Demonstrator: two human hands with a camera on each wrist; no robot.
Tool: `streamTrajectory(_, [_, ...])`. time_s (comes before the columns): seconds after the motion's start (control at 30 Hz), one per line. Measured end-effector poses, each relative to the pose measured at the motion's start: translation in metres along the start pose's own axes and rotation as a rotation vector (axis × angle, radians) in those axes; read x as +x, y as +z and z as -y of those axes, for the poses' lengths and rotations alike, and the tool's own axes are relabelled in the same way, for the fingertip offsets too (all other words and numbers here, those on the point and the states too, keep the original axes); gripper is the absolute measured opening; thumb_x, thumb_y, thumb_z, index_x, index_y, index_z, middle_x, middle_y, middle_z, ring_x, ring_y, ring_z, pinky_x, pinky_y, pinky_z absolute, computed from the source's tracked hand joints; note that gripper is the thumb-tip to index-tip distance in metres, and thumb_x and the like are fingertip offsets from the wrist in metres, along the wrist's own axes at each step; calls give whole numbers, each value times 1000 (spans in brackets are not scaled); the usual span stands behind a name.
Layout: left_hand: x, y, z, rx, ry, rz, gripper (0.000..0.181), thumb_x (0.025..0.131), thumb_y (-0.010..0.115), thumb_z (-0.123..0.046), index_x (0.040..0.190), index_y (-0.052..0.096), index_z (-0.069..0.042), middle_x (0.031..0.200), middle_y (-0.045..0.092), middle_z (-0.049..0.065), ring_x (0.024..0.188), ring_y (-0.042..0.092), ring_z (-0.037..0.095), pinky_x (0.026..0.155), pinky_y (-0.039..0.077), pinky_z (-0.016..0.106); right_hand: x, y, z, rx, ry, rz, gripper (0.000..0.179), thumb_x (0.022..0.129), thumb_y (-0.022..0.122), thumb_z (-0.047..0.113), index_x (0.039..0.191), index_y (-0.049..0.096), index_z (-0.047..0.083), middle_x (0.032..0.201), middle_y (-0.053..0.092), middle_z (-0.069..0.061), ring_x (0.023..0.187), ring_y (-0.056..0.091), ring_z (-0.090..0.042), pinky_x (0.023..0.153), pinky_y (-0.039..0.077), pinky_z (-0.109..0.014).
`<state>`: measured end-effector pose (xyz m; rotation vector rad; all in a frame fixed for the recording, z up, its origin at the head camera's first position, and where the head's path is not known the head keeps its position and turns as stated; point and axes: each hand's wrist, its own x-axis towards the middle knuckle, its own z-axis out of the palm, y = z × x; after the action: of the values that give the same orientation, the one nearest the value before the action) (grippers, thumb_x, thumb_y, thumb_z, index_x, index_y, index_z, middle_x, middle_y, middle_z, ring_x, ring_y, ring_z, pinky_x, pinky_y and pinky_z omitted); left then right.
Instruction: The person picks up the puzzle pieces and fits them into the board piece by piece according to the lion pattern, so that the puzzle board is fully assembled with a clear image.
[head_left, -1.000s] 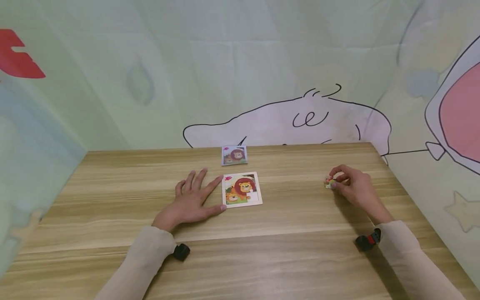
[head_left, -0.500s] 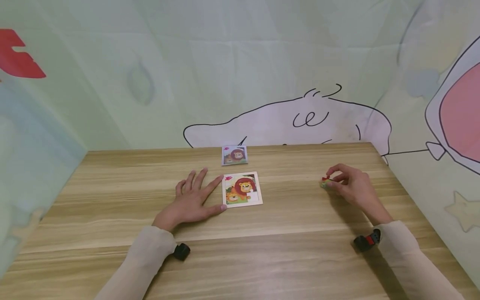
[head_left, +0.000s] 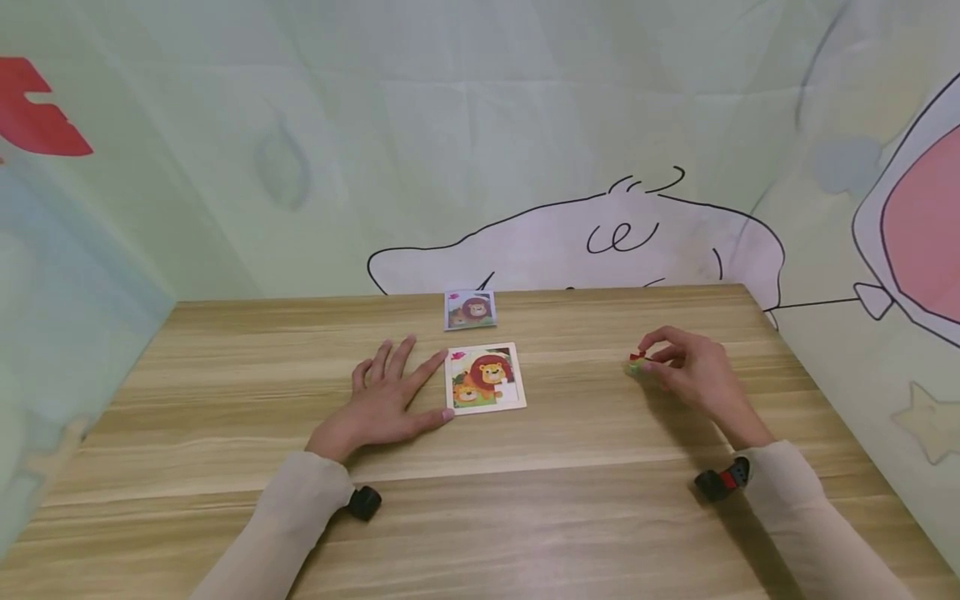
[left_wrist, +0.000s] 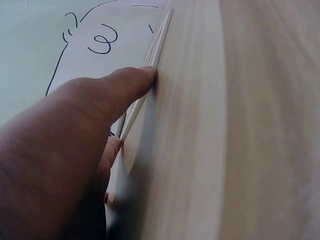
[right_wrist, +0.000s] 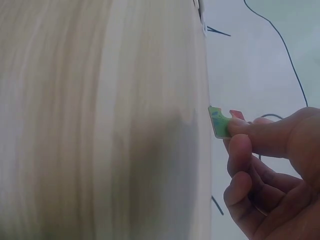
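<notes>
A framed lion jigsaw puzzle (head_left: 483,379) lies on the table, with a white gap at its lower right. My left hand (head_left: 386,408) rests on the table to its left, fingers spread; the thumb and index fingertip touch the frame's left edge, and the left wrist view shows the thumb (left_wrist: 132,77) against the thin board. Off to the right, my right hand (head_left: 693,367) pinches a green and red puzzle piece (right_wrist: 219,123) between thumb and fingers. In the head view that piece is partly hidden by the fingers, and it appears raised off the table.
A small picture card (head_left: 469,311) with the same lion scene lies behind the puzzle, near the far edge of the wooden table (head_left: 525,517). Behind the table hangs a pale printed cloth (head_left: 480,167) with cartoon drawings.
My right hand has moved slightly left with the puzzle piece, whose showing face has turned between the fingers. The left hand and the puzzle have stayed put.
</notes>
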<state>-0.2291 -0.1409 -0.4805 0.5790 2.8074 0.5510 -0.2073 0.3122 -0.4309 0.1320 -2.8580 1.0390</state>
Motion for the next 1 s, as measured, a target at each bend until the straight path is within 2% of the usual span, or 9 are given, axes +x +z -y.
streamTrajectory(0.4, [-3,-4,-6,0,1,-5,93,97,60,-72,173,23,-34,182,-2,19,166,-8,53,125,0,77,0,11,12,56,-36,14,21,93,83,6,110,74,11,98,81,-20,63,68,-11,57,54,-24])
streamTrajectory(0.63, [-1,-3,-4,-6,6,-5,94,96,61,-72,173,23,-34,182,-3,19,166,-9,54,124,0,78,-1,15,17,108,1,46,21,94,83,10,113,74,12,100,81,-19,66,68,-13,57,55,-24])
streamTrajectory(0.83, [0,-1,-1,-5,4,-1,96,95,61,-75,173,21,-36,183,-5,17,167,-11,51,125,-1,76,0,21,21,124,6,63,20,94,82,8,111,74,12,99,81,-18,67,68,-14,59,56,-25])
streamTrajectory(1.0, [-2,-3,-2,-13,11,-7,96,95,60,-75,173,22,-34,182,-4,20,166,-10,53,125,0,77,0,28,25,142,11,89,18,95,81,8,111,74,12,100,80,-17,71,69,-16,61,58,-26])
